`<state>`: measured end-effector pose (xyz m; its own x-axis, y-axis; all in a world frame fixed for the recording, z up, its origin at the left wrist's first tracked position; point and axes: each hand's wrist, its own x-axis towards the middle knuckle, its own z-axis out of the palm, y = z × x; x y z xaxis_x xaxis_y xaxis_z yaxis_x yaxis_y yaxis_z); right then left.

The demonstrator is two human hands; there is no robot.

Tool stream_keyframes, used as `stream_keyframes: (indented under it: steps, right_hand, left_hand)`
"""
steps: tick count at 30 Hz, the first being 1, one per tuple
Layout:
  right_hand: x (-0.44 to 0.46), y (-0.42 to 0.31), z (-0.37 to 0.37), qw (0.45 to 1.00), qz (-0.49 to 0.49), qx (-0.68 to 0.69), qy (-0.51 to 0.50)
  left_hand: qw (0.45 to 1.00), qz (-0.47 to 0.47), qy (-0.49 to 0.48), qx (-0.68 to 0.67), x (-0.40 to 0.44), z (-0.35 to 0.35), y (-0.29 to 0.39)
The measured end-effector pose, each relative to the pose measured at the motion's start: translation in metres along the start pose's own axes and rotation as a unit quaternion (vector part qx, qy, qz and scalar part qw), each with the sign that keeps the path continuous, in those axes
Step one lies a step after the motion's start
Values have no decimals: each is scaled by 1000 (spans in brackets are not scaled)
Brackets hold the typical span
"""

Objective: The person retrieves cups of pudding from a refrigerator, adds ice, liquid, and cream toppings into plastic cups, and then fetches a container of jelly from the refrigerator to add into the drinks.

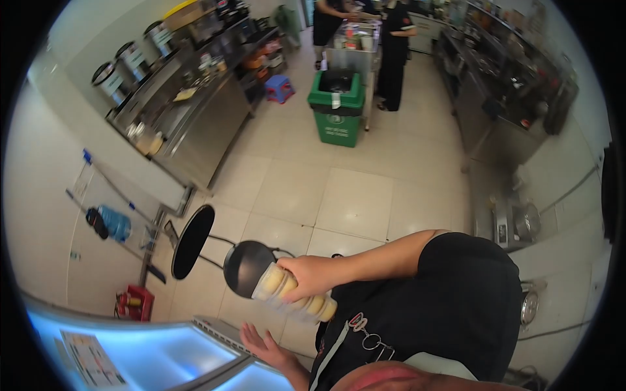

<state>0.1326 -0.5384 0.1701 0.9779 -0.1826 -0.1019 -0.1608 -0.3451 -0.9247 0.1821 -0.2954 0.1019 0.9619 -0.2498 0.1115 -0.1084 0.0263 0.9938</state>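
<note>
With my right hand (pixel 308 276) wrapped round the stack of clear cups (pixel 308 305) near 6 o'clock, I'd squeeze lightly and support its tilted end; my left hand (pixel 267 347) is spread beside the lit cabinet (pixel 179 355), toward 7.

Obstacles: black chair (pixel 192 242), lit cooler (pixel 179 352) beside left hand (pixel 266 345) | Free: floor (pixel 355 195) toward green bin (pixel 338 128)

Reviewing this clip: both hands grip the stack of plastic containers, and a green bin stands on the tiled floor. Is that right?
Not quite: only the right hand grips the stack of plastic containers; the head view shows the left hand open and apart from it. The green bin does stand on the tiled floor.
</note>
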Motion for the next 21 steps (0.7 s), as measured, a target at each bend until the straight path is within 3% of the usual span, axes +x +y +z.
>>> stream_keyframes:
  steps: [3, 4, 6, 8, 10, 11, 12, 14, 15, 19, 21]
  right_hand:
    - [-21, -19, -33, 999, 5, -4, 35]
    - [-23, -20, -48, 999, 6, -4, 49]
    - [-28, -12, -79, 997, 62, 30, 34]
    - [-29, 4, -117, 996, 62, 19, 59]
    - [-28, 23, -157, 984, 47, -106, 135]
    - [-24, 36, -172, 969, -24, -119, 214]
    - [-21, 43, -192, 968, -21, -121, 218]
    - [-7, 51, -239, 985, -84, -83, 125]
    - [-4, 56, -260, 985, -82, -83, 127]
    - [18, 75, -324, 993, -61, -67, 74]
    - [35, 84, -345, 993, -61, -71, 69]
  left_hand:
    - [949, 85, -285, -107, 68, 84, 40]
    - [944, 88, -297, -110, 80, 102, 36]
    - [901, -26, -409, -139, 104, 143, 26]
    - [883, -26, -437, -167, 116, 190, 30]
    - [875, -58, -464, -122, 129, 233, 23]
    - [859, -60, -490, -139, 140, 254, 23]
    - [856, -61, -494, -140, 153, 276, 25]
    - [837, 145, -527, -15, 180, 320, 30]
    - [837, 194, -509, 48, 182, 338, 48]
    - [843, 98, -519, 105, 198, 394, 82]
    - [830, 121, -519, 166, 215, 416, 93]
